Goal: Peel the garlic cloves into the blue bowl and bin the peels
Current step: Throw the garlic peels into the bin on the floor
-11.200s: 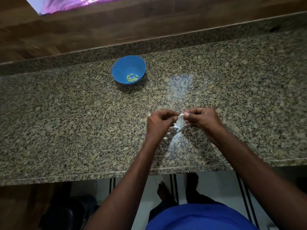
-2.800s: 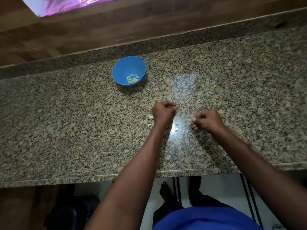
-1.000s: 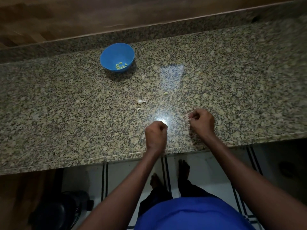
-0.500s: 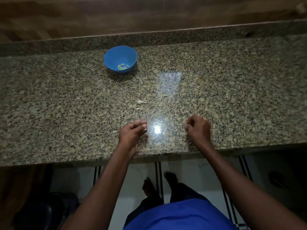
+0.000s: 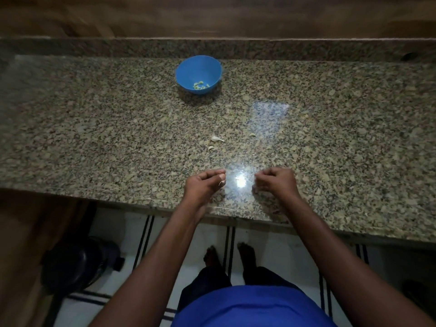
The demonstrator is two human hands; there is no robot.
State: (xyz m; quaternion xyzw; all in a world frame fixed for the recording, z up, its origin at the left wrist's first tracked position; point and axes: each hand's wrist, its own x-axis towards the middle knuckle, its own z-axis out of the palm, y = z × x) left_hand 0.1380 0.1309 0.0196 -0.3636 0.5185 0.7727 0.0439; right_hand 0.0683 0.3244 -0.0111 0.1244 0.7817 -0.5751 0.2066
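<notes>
The blue bowl [image 5: 198, 74] stands at the back of the granite counter with several peeled cloves [image 5: 200, 85] in it. Three pale garlic pieces lie mid-counter: one clove [image 5: 216, 139], a smaller one [image 5: 210, 148] and another [image 5: 252, 135] to the right. My left hand [image 5: 204, 185] hovers near the front edge, fingers curled, with a pale scrap of peel [image 5: 221, 183] at its fingertips. My right hand [image 5: 277, 181] sits beside it, fingers curled in tight; what they hold is hidden.
The counter's front edge [image 5: 236, 214] runs just below both hands. A dark round bin [image 5: 77, 263] stands on the tiled floor at the lower left, beside a wooden cabinet. My bare feet [image 5: 228, 256] are under the counter edge. A wooden wall backs the counter.
Both hands have drawn back from mid-counter to the front edge, leaving the loose cloves behind. The left hand's tight fist has loosened into a curled pinch. The view has tilted down toward the floor.
</notes>
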